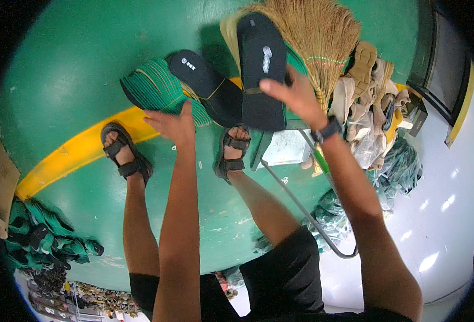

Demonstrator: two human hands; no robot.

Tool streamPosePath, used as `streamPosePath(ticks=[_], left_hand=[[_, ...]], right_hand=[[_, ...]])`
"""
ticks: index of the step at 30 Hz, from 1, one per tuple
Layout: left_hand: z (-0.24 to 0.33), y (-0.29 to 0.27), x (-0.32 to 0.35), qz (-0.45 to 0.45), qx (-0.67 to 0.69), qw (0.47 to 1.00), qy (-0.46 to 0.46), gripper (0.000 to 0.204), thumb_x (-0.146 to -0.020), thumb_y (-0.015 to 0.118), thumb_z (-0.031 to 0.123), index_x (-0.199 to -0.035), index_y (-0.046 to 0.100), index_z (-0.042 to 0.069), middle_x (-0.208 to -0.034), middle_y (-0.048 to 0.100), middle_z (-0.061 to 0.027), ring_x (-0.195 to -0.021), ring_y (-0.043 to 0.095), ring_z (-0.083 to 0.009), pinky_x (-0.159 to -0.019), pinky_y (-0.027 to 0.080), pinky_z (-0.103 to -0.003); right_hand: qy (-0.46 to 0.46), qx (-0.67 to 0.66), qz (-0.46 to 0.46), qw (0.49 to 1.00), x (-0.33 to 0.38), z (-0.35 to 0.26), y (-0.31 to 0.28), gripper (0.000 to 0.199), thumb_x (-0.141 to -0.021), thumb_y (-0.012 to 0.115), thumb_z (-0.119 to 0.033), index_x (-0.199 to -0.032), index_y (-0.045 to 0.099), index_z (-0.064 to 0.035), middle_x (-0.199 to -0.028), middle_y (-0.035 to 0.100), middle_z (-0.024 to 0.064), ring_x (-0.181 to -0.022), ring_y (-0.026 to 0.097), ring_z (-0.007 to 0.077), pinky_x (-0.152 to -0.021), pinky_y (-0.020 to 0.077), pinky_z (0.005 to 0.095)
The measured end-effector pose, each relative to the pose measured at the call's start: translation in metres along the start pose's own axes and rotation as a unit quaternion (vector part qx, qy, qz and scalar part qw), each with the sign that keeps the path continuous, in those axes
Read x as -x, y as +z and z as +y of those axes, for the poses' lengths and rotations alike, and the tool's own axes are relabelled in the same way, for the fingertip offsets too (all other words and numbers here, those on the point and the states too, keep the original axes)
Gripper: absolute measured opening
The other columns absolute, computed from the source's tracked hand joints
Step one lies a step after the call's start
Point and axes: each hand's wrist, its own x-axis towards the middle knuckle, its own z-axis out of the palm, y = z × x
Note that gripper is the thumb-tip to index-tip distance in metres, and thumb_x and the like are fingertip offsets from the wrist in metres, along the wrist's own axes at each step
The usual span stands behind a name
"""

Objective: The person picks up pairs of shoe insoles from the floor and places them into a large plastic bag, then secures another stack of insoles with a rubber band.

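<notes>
My right hand (299, 101) grips a bundle of black shoe insoles (259, 48), thumb across the front and the other fingers hidden behind. A rubber band runs round its middle. Beside it, on the floor, lies another banded bundle of black insoles (210, 88), partly covered by the held one. To the left a stack of insoles (159, 80) rests tilted, its green edges fanned and a band around it. My left hand (171, 124) is open at the near side of that stack, thumb raised and fingers stretched; whether it touches the stack I cannot tell.
A straw broom (320, 37) lies behind the held bundle. Right of it is a pile of beige shoe parts (373, 107) and plastic-wrapped green bundles (400, 166). A metal dustpan (285, 147) sits by my foot. Yellow floor line (78, 147); green insoles (49, 233) at lower left.
</notes>
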Motion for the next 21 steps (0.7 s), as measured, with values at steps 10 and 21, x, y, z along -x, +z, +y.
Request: streamPosePath(ticks=[10, 21], left_hand=[[-0.029, 0.010, -0.025, 0.028, 0.073, 0.995, 0.063, 0.114, -0.056, 0.078, 0.034, -0.139, 0.008, -0.005, -0.137, 0.026, -0.0260, -0.125, 0.030, -0.0383, -0.102, 0.026, -0.045], [-0.079, -0.095, -0.011, -0.242, 0.578, 0.770, -0.120, 0.063, -0.070, 0.059, 0.013, -0.128, 0.039, 0.005, -0.113, 0.052, -0.0108, -0.101, 0.052, -0.0268, -0.089, 0.043, -0.038]], right_hand=[[0.044, 0.097, -0.159, 0.981, -0.115, 0.024, 0.040, 0.070, -0.071, 0.068, -0.052, -0.110, 0.057, 0.0061, -0.098, 0.063, 0.0148, -0.091, 0.061, 0.0210, -0.080, 0.0471, 0.0286], [0.086, -0.086, -0.175, 0.977, -0.049, 0.015, 0.037, 0.061, -0.075, 0.069, -0.037, -0.115, 0.053, 0.0057, -0.110, 0.058, 0.0155, -0.100, 0.055, 0.0185, -0.087, 0.0431, 0.0309]])
